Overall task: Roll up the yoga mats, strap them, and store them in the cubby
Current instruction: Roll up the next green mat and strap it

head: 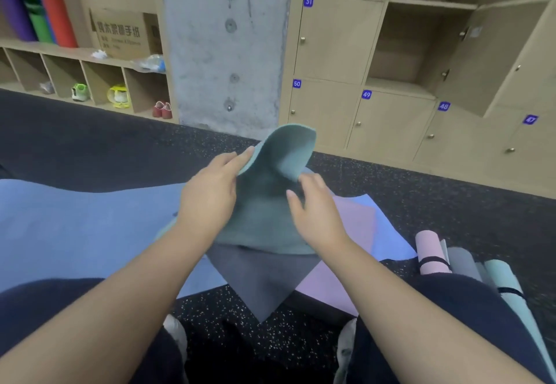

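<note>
We see a dark speckled floor (90,143) running across the whole view, with a concrete pillar (225,47) standing at the far middle. Right of the pillar is a wall of tan lockers (391,119) with blue number tags, several doors open. Left of it is a low shelf of cubbies (66,74) with shoes in them, and a cardboard box (123,33) plus upright purple, green and red rolled mats (33,1) on top.

On the floor lies a blue mat (75,227), spread flat to our left. A lilac mat (355,227) lies flat beside it on the right, and a dark grey mat (261,281) overlaps both, its corner pointing at us. On top of those sits the teal mat (264,221), its far end lifted and curled over in the air.

Far right, just beside the knee, are finished rolls: a pink rolled mat (430,251) with a black strap, a grey one, and a teal rolled mat (508,287), also strapped.

The left hand (210,194) pinches the teal mat's raised left edge, fingers curled on it. The right hand (313,209) is at the curled right edge, fingers bent at the fold; we cannot tell whether it actually grips.
</note>
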The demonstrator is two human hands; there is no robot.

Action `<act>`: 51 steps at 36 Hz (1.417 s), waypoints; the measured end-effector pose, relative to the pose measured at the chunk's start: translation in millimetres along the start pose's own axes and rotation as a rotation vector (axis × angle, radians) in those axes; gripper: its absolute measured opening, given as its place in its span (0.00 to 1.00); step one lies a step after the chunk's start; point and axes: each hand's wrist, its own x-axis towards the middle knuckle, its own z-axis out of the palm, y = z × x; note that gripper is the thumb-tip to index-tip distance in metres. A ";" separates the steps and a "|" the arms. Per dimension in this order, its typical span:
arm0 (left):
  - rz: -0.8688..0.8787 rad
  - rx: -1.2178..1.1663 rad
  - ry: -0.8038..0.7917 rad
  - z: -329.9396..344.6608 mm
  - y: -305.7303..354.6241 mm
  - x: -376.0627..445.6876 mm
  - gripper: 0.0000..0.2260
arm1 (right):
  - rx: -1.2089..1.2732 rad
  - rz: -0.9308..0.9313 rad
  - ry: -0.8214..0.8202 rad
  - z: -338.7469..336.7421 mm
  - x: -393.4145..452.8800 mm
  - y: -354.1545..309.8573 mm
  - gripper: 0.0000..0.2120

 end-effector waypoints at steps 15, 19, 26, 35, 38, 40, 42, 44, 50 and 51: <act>0.189 0.171 0.214 -56.3 37.0 71.0 0.27 | 0.044 -0.108 0.230 -32.2 45.3 -39.5 0.14; 0.167 0.206 0.166 -46.7 34.6 76.3 0.27 | 0.042 -0.079 0.209 -20.6 47.9 -31.7 0.15; 0.115 0.208 -0.032 12.0 6.4 56.4 0.30 | 0.076 0.050 0.091 16.6 39.0 13.4 0.18; 0.052 0.139 -0.231 97.3 -32.3 47.2 0.30 | 0.077 0.191 -0.003 57.3 48.9 57.4 0.23; 0.013 0.160 -0.304 123.5 -34.3 51.6 0.27 | 0.061 0.270 -0.057 69.0 52.0 74.6 0.27; -0.011 0.276 -0.359 141.1 -34.2 54.1 0.27 | 0.022 0.330 -0.104 74.8 55.2 85.6 0.32; -0.029 0.410 -0.403 159.4 -38.1 56.9 0.25 | -0.010 0.355 -0.109 80.6 61.2 97.8 0.34; -0.068 0.476 -0.476 176.0 -45.4 61.9 0.22 | -0.020 0.365 -0.109 86.5 68.8 111.6 0.34; -0.104 0.124 -0.788 236.0 -71.0 69.7 0.26 | -0.045 0.407 -0.164 108.4 85.2 151.5 0.33; -0.090 0.075 -0.820 246.2 -73.7 66.8 0.27 | -0.051 0.418 -0.178 113.7 86.3 158.3 0.33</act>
